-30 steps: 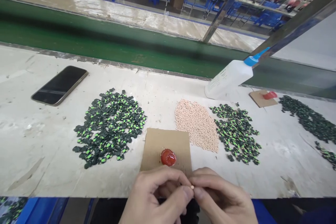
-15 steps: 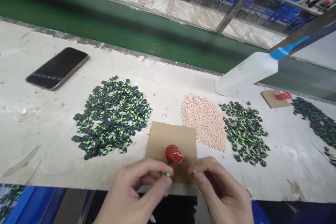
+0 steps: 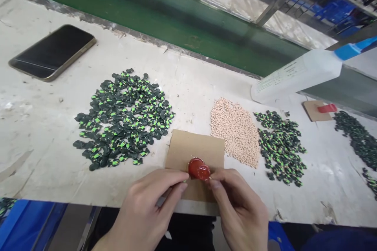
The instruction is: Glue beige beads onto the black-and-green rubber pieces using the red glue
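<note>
My left hand [image 3: 154, 200] pinches a small black-and-green piece, mostly hidden behind the fingertips. Thumb and forefinger of my right hand [image 3: 240, 200] are pressed together on a tiny pale bead, at the edge of a red cap-like holder [image 3: 203, 172] with a glossy wet surface. That holder rests on a square of brown cardboard [image 3: 196, 143] between both hands. Left of the card lies a pile of black-and-green pieces [image 3: 125, 117]. Pale pinkish beads [image 3: 234, 131] are heaped to its right, beside a second black-and-green pile [image 3: 281, 149].
A phone [image 3: 54, 51] lies at the back left. Toward the back right stands a white bottle [image 3: 297, 74] with a blue nozzle. Another card [image 3: 313, 111] with a red piece [image 3: 327, 108] and more dark pieces [image 3: 357, 137] lie far right. Behind runs a green strip [image 3: 165, 27].
Both hands have come closer together around the red holder, the right fingertips now reaching its edge. The view has shifted, moving the phone and bottle outward in the picture.
</note>
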Tool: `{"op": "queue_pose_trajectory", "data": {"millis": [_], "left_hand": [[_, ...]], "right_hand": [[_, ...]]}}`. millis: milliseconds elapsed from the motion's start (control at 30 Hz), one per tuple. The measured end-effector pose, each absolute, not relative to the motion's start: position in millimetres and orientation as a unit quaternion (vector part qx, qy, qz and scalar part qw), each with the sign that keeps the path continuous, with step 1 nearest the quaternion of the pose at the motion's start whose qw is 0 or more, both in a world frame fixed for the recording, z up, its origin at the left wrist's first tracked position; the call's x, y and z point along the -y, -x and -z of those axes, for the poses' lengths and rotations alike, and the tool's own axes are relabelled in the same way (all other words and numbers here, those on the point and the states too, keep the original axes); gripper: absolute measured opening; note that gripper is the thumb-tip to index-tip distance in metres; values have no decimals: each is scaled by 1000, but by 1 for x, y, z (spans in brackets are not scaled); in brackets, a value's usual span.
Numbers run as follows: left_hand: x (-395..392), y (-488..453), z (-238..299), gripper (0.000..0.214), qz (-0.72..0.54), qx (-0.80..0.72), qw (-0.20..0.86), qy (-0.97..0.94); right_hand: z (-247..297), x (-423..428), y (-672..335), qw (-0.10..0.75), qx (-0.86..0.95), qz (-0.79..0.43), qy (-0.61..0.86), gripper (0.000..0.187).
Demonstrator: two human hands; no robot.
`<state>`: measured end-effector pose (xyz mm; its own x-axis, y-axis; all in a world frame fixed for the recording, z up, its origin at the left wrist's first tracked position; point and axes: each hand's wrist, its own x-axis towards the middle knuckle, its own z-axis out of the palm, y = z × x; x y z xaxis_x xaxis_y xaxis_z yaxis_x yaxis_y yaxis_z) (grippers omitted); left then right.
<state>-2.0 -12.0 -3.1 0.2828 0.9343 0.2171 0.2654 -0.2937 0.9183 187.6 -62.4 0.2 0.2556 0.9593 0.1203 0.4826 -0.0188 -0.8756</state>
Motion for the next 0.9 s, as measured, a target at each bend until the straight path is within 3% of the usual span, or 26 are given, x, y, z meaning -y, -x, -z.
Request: {"op": "queue_pose_trajectory", "data": {"millis": [267,433,600,700,900], "left_hand": [[10,3,3,22,-407,-432,418,-687],[9,3,0,26,-434,-425,439,-662],[18,-8,-18,38,-400,-442,626,-503],[22,-19,-31,23,-341,-459,746,-343],[19,-26,-41,9,-291,-457,800,-258]], "right_hand": [[1,63,-187,427,553,-279,659,16],[-7,65,-191,466,497,-322,658,13],[-17,70,-194,535,395,-460,588,8],[-19,74,-192,561,363,-516,536,6],[-24,82,-190,565,359,-508,541,11]]}}
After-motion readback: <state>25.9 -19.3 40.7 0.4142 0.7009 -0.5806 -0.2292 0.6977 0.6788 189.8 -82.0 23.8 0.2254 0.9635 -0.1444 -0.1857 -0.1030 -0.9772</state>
